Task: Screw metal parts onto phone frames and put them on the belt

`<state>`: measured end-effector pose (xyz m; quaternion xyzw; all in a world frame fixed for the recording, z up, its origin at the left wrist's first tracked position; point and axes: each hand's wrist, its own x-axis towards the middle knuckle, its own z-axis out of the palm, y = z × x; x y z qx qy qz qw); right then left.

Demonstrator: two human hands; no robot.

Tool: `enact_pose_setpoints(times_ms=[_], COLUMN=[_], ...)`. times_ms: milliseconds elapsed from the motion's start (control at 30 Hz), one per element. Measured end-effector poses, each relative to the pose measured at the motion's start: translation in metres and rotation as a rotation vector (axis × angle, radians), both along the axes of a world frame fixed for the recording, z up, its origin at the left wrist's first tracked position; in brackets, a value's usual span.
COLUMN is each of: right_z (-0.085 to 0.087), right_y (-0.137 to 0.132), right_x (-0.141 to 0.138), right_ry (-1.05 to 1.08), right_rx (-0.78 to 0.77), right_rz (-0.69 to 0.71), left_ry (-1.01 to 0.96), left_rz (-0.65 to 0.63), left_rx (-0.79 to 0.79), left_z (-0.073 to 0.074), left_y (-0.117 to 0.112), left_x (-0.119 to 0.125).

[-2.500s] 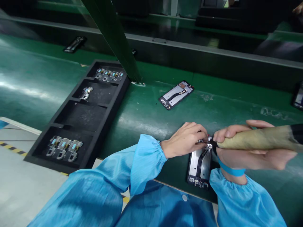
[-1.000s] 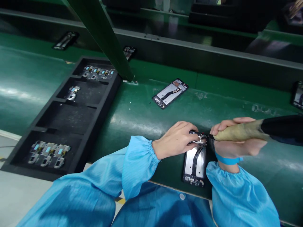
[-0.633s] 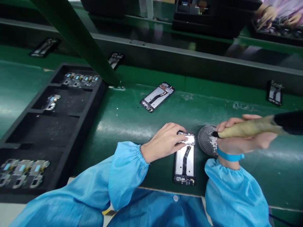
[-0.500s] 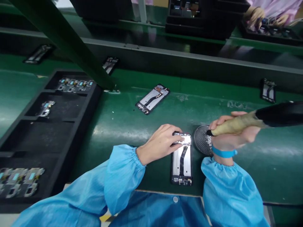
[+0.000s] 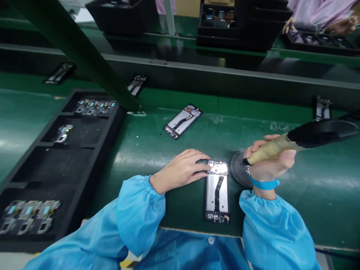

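Observation:
A phone without its back cover (image 5: 218, 193) lies face down on the green bench in front of me, a black flex cable across its silver plate and a brightly lit board at its top. My left hand (image 5: 184, 168) has its fingers stretched out and apart, the tips at the phone's upper left edge. Gripped in my right hand (image 5: 270, 165) is an electric screwdriver (image 5: 274, 148) with a tan wrapped grip and black body, tilted so its dark tip points left. Below that tip sits a round perforated metal dish (image 5: 240, 170), partly hidden by the hand.
A black compartment tray (image 5: 105, 153) with several small boards stands at left. Another opened phone (image 5: 182, 120) lies beyond my left hand. Several more lie along the back ledge. A green post (image 5: 92, 60) slants across the upper left. A co-worker's hand (image 5: 341, 26) shows at upper right.
My left hand has drawn slightly left, its fingers coming off the lit board to the phone's edge. The right hand with the screwdriver stays over the dish. The view has shifted a little.

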<state>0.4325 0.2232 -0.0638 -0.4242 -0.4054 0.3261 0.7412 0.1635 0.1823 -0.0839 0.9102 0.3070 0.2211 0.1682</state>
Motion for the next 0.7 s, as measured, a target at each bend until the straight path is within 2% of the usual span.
enact_pose_setpoints(times_ms=[100,167,233,400,467,567,633,700], right_z=[0.007,0.013,0.019,0.023,0.020,0.013,0.008,0.001], right_y=[-0.006,-0.014,-0.023,-0.029,-0.025,-0.024,-0.028,-0.028], right_x=[0.005,-0.002,-0.019,-0.071,-0.077,-0.066,-0.056,-0.059], right_ry=[-0.024,-0.052,-0.057,0.002,0.022,0.027,0.050,0.138], right_rx=[0.131,0.197,0.179,0.073,0.062,0.031,-0.031,-0.152], right_rz=[0.074,0.101,0.108,0.397,0.395,0.383,0.406,0.319], left_ry=[0.003,0.007,0.009,0.000,0.010,0.035,0.071,0.173], left_rz=[-0.009,-0.024,-0.027,-0.012,-0.014,-0.024,-0.018,-0.009], left_rx=[-0.005,-0.004,-0.009,-0.030,-0.028,0.000,0.034,0.066], left_z=[0.002,0.004,0.005,0.006,0.003,0.002,0.006,0.016], left_y=[0.001,0.001,0.001,0.000,0.001,0.003,0.002,0.000], left_x=[0.001,0.002,0.002,0.001,0.002,0.006,0.011,0.012])
